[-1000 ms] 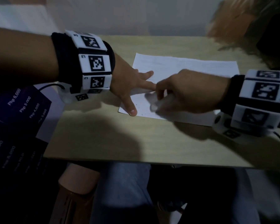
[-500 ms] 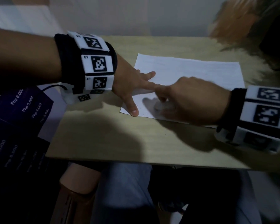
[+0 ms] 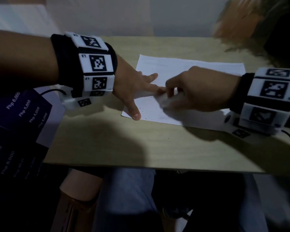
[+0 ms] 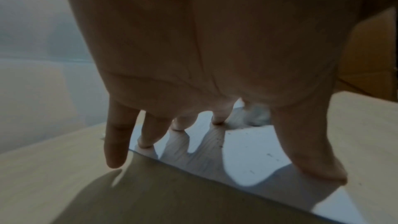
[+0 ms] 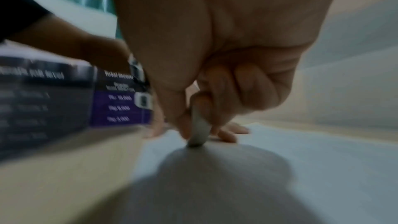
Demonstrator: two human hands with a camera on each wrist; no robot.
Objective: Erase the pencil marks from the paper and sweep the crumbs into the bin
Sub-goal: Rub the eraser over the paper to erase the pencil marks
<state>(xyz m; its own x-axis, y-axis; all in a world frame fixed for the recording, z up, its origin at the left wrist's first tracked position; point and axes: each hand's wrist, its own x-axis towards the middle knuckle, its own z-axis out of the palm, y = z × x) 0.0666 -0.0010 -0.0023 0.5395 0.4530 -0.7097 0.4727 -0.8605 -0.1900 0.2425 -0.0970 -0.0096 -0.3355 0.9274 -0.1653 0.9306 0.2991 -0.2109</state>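
A white sheet of paper (image 3: 187,71) lies on the light wooden table (image 3: 141,144). My left hand (image 3: 137,87) lies spread flat on the sheet's near left corner, its fingers (image 4: 148,135) straight and pressing the paper (image 4: 254,156) down. My right hand (image 3: 196,91) pinches a white eraser (image 5: 199,130) between thumb and fingers, its tip touching the paper (image 5: 301,168) just right of the left fingertips. The eraser (image 3: 166,102) looks blurred in the head view. Dark crumbs (image 3: 146,117) and crumbs (image 4: 269,155) dot the sheet near my left thumb.
A dark purple printed price sheet (image 3: 22,124) hangs off the table's left side, also seen as the purple sheet (image 5: 120,106) in the right wrist view. The table's near edge (image 3: 149,167) runs above my lap. A brown object (image 3: 77,195) sits below the table at left.
My right hand has shifted back and forth over the lower left part of the paper with the eraser, now further right and up. My left hand has stayed pressed in place.
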